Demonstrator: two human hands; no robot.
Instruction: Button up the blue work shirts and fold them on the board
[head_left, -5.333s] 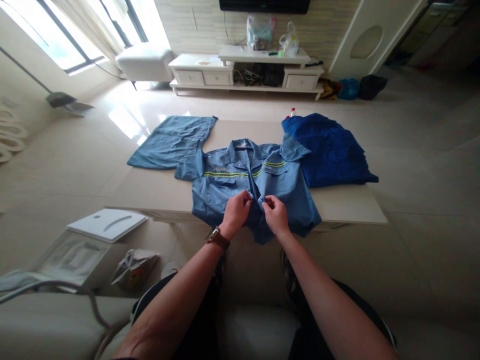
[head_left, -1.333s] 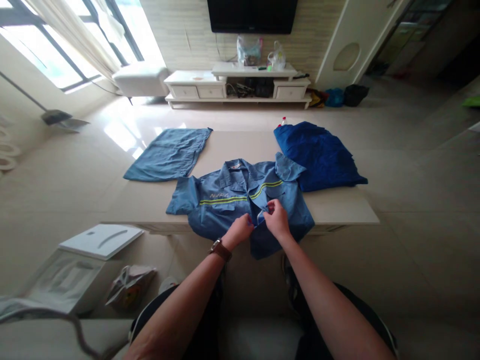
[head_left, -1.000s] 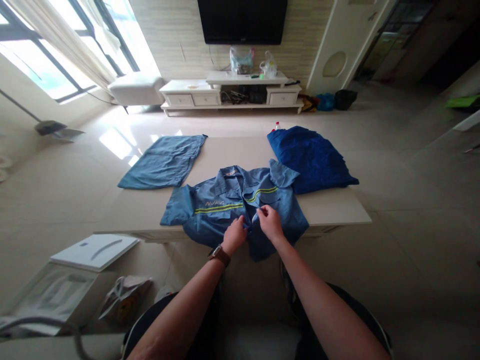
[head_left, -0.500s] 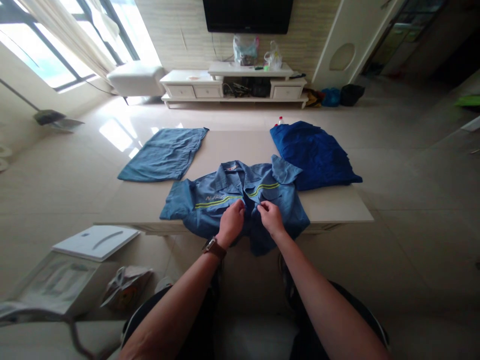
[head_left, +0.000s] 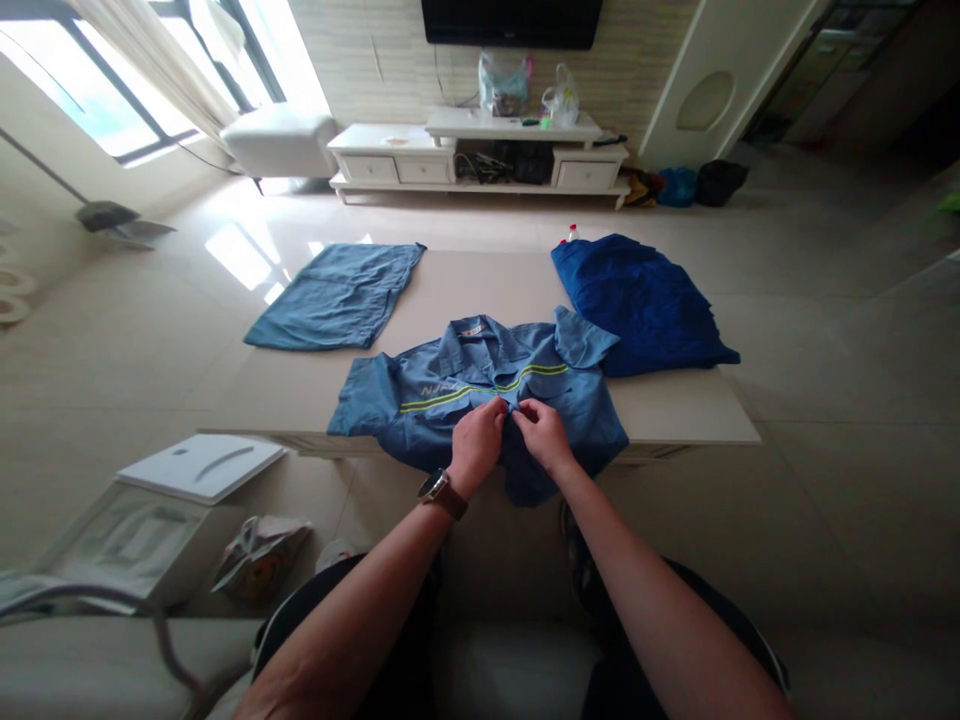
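Note:
A blue-grey short-sleeved work shirt (head_left: pixel 427 430) with yellow stripes lies front up across the near edge of the table, its collar pointing away from me and its hem hanging over. My left hand (head_left: pixel 478 436), with a watch on the wrist, pinches one front edge of the shirt. Close beside it, my right hand (head_left: pixel 541 432) pinches the other front edge. The two edges meet between my fingertips at mid-chest. Whatever small part the fingertips hold there is too small to make out.
On the pale table (head_left: pixel 480 285) lie a folded blue-grey garment (head_left: pixel 341 295) at the far left and a dark blue pile of cloth (head_left: pixel 645 305) at the right. A red-capped bottle (head_left: pixel 574 232) shows behind the pile. A white box (head_left: pixel 202 465) stands at the lower left.
My left hand has moved right, toward my right hand. The shirt's front edges, apart before, now come together between the fingers. The view has shifted slightly.

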